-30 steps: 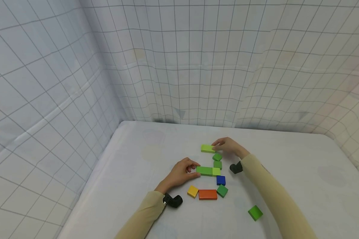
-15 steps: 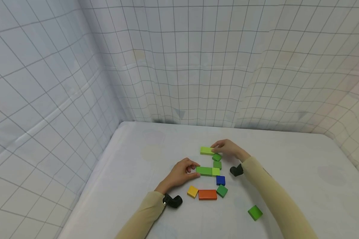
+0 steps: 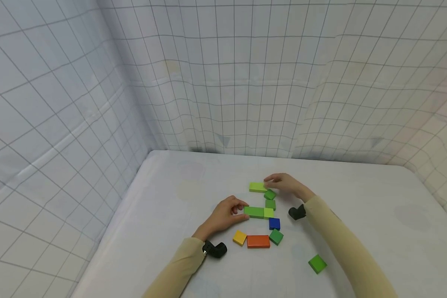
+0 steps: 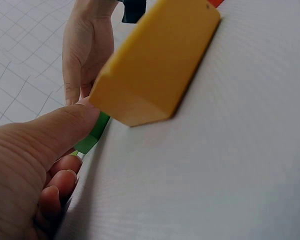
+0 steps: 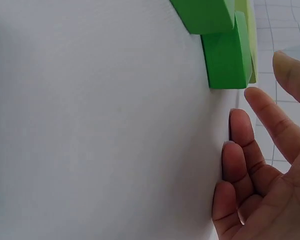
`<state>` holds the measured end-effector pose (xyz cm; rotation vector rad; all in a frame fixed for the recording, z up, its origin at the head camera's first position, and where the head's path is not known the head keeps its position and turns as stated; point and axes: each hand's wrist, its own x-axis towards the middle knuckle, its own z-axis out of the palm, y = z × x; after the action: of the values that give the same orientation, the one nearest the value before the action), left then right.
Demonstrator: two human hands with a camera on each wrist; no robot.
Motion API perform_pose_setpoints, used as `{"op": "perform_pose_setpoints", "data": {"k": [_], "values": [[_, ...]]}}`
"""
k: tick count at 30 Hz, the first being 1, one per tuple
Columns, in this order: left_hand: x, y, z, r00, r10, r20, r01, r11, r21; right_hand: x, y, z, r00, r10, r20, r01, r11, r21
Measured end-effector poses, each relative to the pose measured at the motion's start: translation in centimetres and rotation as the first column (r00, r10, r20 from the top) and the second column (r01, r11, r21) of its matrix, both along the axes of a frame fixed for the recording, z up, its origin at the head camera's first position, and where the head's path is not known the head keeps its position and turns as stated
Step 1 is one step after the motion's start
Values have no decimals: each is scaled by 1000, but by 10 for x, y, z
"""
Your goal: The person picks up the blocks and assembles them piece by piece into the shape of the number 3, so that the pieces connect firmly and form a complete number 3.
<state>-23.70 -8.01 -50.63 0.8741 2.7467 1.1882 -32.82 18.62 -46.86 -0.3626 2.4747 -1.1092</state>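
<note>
In the head view my left hand [image 3: 225,215] holds the left end of a long green block [image 3: 254,212] between thumb and forefinger. A small lime block [image 3: 268,213] touches that block's right end. My right hand [image 3: 286,184] is at the right end of a long lime block [image 3: 258,187]; in the right wrist view its thumb and forefinger stand apart with nothing between them. Two small green blocks, one turned cornerwise [image 3: 270,194] and one squarer [image 3: 270,205], lie below the long lime block.
Nearer the person lie a blue block [image 3: 274,223], a dark green block [image 3: 276,236], a red block [image 3: 258,241] and a yellow block [image 3: 240,237]. A separate green block [image 3: 317,264] lies near the right forearm. Gridded white cloth [image 3: 223,82] hangs behind the white table [image 3: 171,186].
The long lime block has shifted slightly nearer, toward the cornerwise green block, with my right hand at it. The right thumb and forefinger have now come off it. My left hand stays put.
</note>
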Motion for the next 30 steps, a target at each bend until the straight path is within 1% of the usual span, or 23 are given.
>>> {"op": "perform_pose_setpoints", "data": {"k": [4,10,12,16,19,22,26,30], "values": [[0,0,1,1000,3,-6,-3,1000,6,3,5,1,1000,0,15,0,1000,-9],[0,1,0,1000,4,5,-4,1000,6,11,15,2,1000,-3,18,2,1000,10],[1,1,0,1000,2,3,-2,1000,9,16,20,4,1000,13,11,-13,999,34],[1,1,0,1000,-3,-3,3,1000,19,28,35,8,998,63,-18,-61,991,119],[2,0,1,1000,-2,-2,2,1000,20,42,49,10,993,107,-54,-96,979,178],[1,0,0,1000,-5,1,5,1000,23,63,66,11,986,143,-86,-125,974,187],[1,1,0,1000,-3,8,3,1000,14,95,90,10,981,167,-99,-151,978,147],[1,1,1,1000,6,14,-6,1000,2,127,115,8,975,207,-87,-203,978,51]]}}
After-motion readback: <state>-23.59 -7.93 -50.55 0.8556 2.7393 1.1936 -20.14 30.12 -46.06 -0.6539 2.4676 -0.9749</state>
